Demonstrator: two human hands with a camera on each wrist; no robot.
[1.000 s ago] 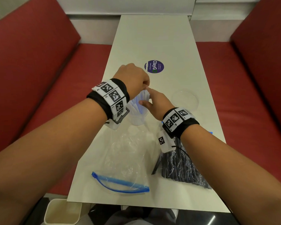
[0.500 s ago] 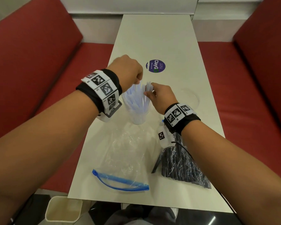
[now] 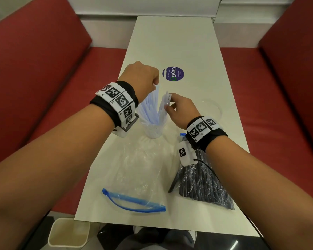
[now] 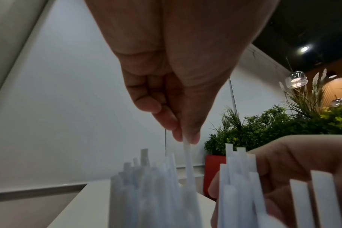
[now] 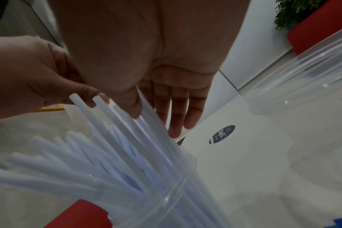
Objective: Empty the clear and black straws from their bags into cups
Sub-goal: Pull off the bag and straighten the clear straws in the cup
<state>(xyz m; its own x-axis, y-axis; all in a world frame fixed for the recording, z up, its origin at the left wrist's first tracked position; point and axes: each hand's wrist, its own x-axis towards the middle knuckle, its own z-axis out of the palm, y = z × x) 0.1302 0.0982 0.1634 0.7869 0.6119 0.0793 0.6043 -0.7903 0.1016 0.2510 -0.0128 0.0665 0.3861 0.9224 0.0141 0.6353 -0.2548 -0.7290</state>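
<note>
A clear cup point(image 3: 153, 131) full of clear straws point(image 3: 150, 112) stands mid-table. My left hand point(image 3: 156, 84) is above it and pinches the top of one straw point(image 4: 187, 154) between thumb and fingertips point(image 4: 193, 135). My right hand point(image 3: 168, 101), just right of the cup, holds a small bunch of straw tops point(image 5: 146, 123) between thumb point(image 5: 131, 106) and fingers point(image 5: 178, 111). The emptied clear zip bag point(image 3: 139, 177) lies in front of the cup. Under my right forearm lies a bag of black straws point(image 3: 201, 183). A second clear cup point(image 3: 212, 110), empty, stands to the right.
The narrow white table point(image 3: 173, 42) runs away from me between red bench seats point(image 3: 260, 87), with a round purple sticker point(image 3: 173, 73) behind the cups. A pale bin point(image 3: 69, 233) sits on the floor at the near left corner.
Both hands rose off the cup's mouth and drew apart. The straws now fan out, one pinched by the left hand, a bunch held by the right.
</note>
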